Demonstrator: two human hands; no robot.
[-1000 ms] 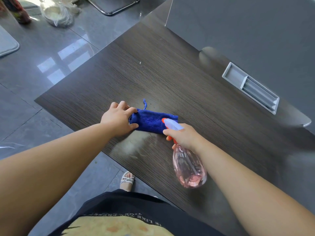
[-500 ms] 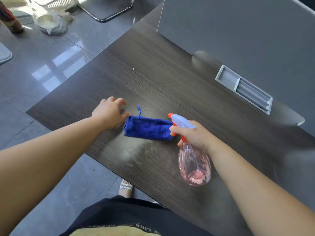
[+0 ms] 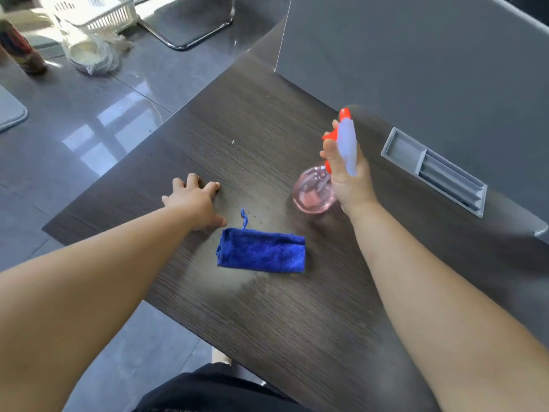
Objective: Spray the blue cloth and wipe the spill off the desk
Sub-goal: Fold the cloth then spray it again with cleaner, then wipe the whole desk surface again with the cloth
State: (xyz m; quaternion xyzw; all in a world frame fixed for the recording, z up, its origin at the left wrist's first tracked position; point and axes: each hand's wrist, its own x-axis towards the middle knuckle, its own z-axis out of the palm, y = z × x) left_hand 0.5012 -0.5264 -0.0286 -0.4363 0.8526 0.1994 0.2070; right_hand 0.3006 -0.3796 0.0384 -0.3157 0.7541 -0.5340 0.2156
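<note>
A folded blue cloth [image 3: 263, 251] lies on the dark wooden desk [image 3: 297, 322], with a pale smeared patch [image 3: 237, 285] on the wood around and below it. My left hand [image 3: 197, 203] rests flat on the desk just left of and beyond the cloth, fingers spread, not touching it. My right hand [image 3: 346, 173] grips a pink spray bottle [image 3: 313, 191] by its neck, upright, beyond and right of the cloth. The bottle has a white head and an orange trigger. Its base looks close to the desk; contact is unclear.
A grey partition panel [image 3: 416, 55] runs along the desk's far right side, with a grey cable slot [image 3: 436, 171] set into the desk. On the floor at the left stand a white basket [image 3: 98, 13], a plastic bag [image 3: 92, 55] and a dark bottle [image 3: 20, 50].
My left hand let go of the cloth and moved off to its left. My right hand carried the spray bottle away from the cloth, farther back and upright.
</note>
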